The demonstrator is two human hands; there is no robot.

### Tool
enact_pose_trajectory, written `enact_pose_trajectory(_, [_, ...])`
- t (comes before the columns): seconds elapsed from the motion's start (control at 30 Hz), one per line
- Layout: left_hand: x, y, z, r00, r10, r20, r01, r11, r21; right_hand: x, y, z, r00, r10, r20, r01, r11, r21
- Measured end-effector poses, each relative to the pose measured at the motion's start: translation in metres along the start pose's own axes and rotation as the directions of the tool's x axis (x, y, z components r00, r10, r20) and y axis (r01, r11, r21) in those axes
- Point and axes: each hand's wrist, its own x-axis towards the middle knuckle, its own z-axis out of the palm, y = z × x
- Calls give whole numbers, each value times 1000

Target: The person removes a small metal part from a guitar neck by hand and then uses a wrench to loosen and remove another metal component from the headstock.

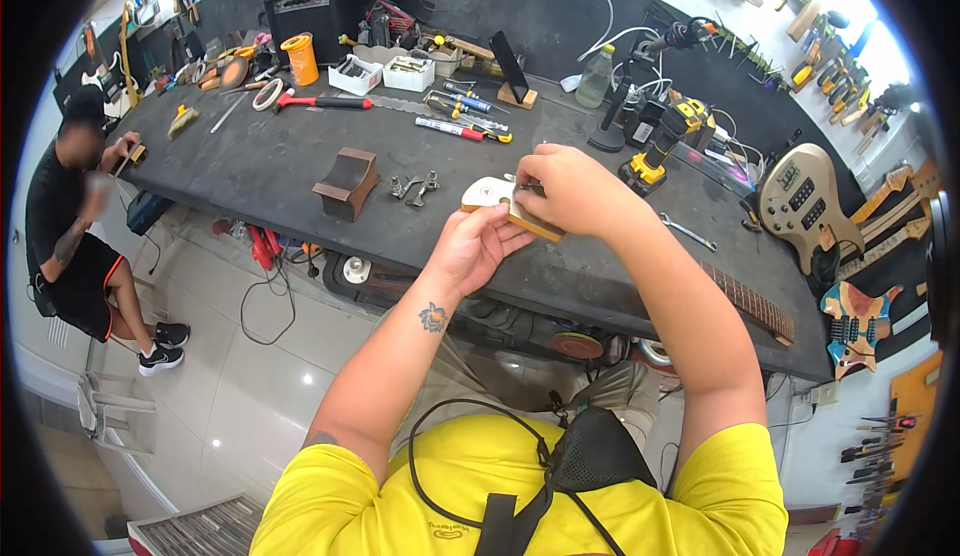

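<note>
My left hand [482, 244] holds a white, wood-edged guitar headstock [484, 192] from below. Curled over its top, my right hand [562, 188] grips a small dark piece, too hidden to name. A fretted neck [752, 308] lies at the bench's right; my forearm hides whether it joins the headstock. Left of my hands, several metal tuning pegs [415, 188] lie beside a dark curved wooden block [346, 184]. A metal wrench [690, 231] rests to the right of my right forearm.
A co-worker [75, 226] holds an object at the bench's [230, 156] left end. Markers and screwdrivers [465, 116], white trays [408, 73] and a yellow drill [665, 146] stand or lie toward the back. Guitars [810, 206] stand at the right, and a stool [115, 406] at lower left.
</note>
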Motion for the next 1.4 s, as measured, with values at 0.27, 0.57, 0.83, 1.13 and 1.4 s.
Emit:
enact_pose_trajectory(0.27, [0, 4, 6, 999, -30, -28, 31, 999, 12, 20, 5, -15, 979, -76, 191, 82, 996, -23])
enact_pose_trajectory(0.57, [3, -3, -1, 998, -55, 5, 55, 998, 12, 28, 20, -37, 916, -139, 377, 149, 989, 4])
enact_pose_trajectory(0.83, [6, -5, -1, 999, 19, -34, -18, 1000, 23, -90, 146, -72, 617, 582, 530, -395, 811, -431])
enact_pose_trajectory(1.13, [0, -4, -1, 999, 36, -26, -35, 999, 26, -203, 233, -16, 860, 498, 113, -469, 857, -213])
enact_pose_trajectory(1.4, [-6, -7, -3, 989, 103, 106, -109, 992, 61, -138, 138, -53, 903, 424, 68, -417, 828, 376])
